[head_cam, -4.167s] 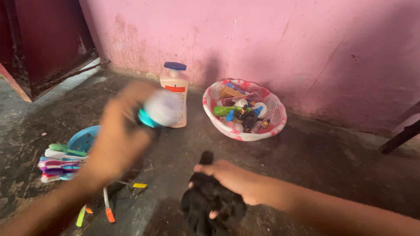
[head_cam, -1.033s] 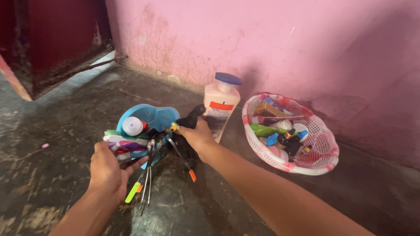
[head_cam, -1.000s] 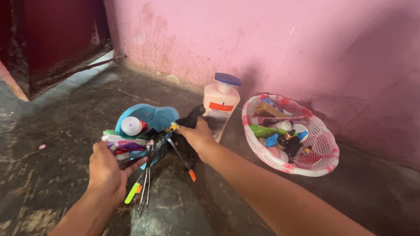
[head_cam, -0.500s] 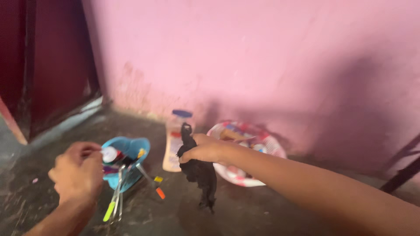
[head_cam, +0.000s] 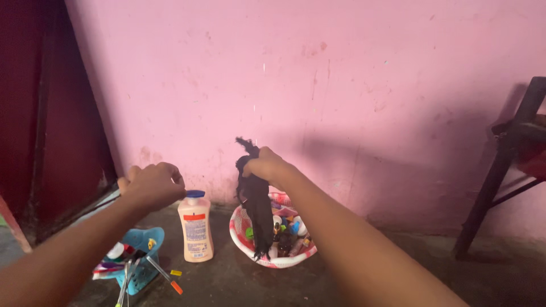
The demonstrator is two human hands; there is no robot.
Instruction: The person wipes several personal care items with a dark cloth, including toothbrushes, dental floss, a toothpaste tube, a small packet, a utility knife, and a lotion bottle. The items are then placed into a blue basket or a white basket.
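Against pink plaster wall (head_cam: 352,74), right hand (head_cam: 266,166) grips limp black cloth (head_cam: 259,210) at twelve o'clock above red-white basket (head_cam: 242,239); left hand (head_cam: 152,185) is fisted, contents unclear.

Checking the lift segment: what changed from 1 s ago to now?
Both hands rose off the floor. The right hand took the black cloth up with it; the cloth now hangs in front of the white mesh basket. The left hand let go of the blue tray and is raised, closed, apparently empty. The lotion bottle, basket and tray stayed on the floor.
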